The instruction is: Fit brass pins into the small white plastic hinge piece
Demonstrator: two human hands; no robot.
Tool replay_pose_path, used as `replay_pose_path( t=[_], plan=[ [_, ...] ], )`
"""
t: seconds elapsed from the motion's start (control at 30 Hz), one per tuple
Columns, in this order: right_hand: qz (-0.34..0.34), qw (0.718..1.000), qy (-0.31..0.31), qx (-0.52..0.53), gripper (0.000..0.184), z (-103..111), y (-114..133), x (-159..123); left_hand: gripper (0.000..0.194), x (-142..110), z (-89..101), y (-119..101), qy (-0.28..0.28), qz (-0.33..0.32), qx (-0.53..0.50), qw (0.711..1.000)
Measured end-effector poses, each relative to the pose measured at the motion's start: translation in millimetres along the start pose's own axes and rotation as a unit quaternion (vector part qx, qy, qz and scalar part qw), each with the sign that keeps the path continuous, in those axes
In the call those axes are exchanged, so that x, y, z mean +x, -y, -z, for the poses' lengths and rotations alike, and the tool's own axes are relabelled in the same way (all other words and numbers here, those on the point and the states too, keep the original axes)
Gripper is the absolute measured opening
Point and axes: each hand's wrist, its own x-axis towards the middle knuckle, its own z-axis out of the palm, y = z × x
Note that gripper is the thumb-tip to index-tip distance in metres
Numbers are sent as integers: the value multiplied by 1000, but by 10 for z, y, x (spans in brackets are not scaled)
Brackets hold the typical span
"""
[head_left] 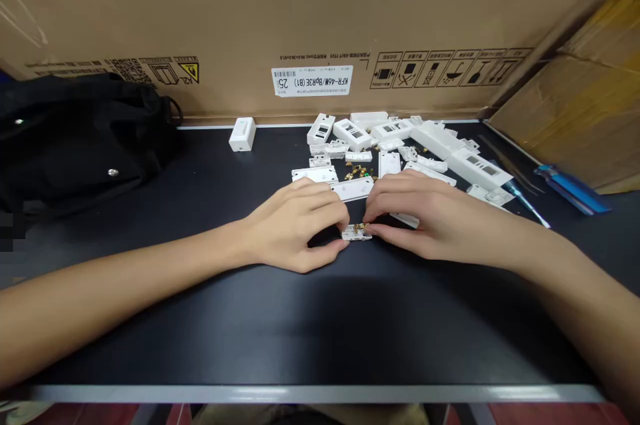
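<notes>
At the far left of the black bench top we have one black bag, with two metal studs showing on it. Behind it, low on the cardboard carton, we can pick out a yellow warning triangle. Just right of the bag stands one lone white plastic housing, well apart from the rest.

Then come our two hands, both drawn in narrow. The left hand pinches the left end of one small white plastic part, which carries brass contacts and lies on the bench between the hands. The fingers of the right hand close on its right end.

Just beyond the hands lies a loose pile of white plastic parts, roughly twenty, too overlapped for an exact count, with a small cluster of brass pieces among them. On the carton above, one white label reads "KFR-46W/BpR3E (B1)" and "25", beside a row of black handling pictograms. Further right are one screwdriver and one blue-handled tool, lying near a slanted sheet of cardboard.
</notes>
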Motion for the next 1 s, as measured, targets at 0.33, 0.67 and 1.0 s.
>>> replay_pose_path(
  t=[0.33, 0.67, 1.0],
  plan=[
    [-1, 1000, 4, 1, 20, -7, 14, 9, 12, 1, -1, -4, 11, 2, -3, 1000],
    [-17, 1000, 14, -4, 20, -8, 37, 7, 16, -3, -16, 21, 29, -7, -3, 1000],
    [-16, 1000, 17, -17, 21, -17, 24, 3, 21, -8, -12, 29, 33, -27, -4, 999]
  ],
)
